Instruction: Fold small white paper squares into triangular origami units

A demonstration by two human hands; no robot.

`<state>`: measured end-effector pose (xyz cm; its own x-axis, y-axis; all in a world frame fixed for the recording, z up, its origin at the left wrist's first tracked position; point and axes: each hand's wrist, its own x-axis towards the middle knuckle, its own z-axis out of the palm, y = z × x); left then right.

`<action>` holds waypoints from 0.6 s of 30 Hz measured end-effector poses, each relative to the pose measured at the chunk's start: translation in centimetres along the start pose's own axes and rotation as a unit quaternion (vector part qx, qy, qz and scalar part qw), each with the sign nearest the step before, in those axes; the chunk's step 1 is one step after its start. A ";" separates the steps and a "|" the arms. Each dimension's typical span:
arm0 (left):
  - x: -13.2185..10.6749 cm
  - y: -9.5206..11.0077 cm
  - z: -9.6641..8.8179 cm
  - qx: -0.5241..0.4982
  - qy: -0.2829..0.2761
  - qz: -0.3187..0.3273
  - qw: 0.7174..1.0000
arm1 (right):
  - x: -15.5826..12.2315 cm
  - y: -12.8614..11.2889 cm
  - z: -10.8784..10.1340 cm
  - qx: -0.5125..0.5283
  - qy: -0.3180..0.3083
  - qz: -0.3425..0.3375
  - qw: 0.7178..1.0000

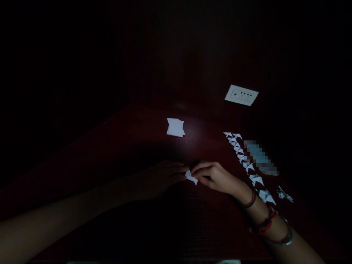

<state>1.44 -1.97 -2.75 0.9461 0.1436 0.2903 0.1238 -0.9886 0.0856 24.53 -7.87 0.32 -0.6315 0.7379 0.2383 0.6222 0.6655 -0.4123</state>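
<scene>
A small piece of folded white paper [191, 177] lies on the dark red table between my two hands. My left hand [167, 174] is in shadow, its fingers stretched out flat with the tips at the paper's left edge. From the right, my right hand [217, 177] bends over the paper, thumb and fingers closed on its upper right part and hiding some of it. Beyond my hands rests a loose stack of white paper sheets [175, 127]. To the right, several folded white paper pieces [256, 179] run in a slanting row.
A blurred bluish oval object [260, 157] lies right of the row. Near it is a small white tangled item [284, 194], perhaps a cable or earphones. A socket plate [241, 95] is on the back wall above the dark red table [132, 128]. The surroundings are very dark.
</scene>
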 end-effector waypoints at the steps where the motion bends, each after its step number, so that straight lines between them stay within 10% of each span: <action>1: 0.1 0.1 -0.2 -0.002 -0.001 0.001 1.000 | 0.0 0.0 0.0 0.000 -0.004 -0.003 1.000; 18: 0.7 -0.1 -0.6 0.031 -0.013 0.012 0.999 | 0.0 -0.5 -1.0 -0.008 -0.034 0.006 0.999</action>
<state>1.90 -1.78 -2.02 0.9564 0.1199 0.2664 0.1191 -0.9927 0.0195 24.67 -8.09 1.41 -0.6529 0.7373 0.1736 0.6372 0.6586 -0.4003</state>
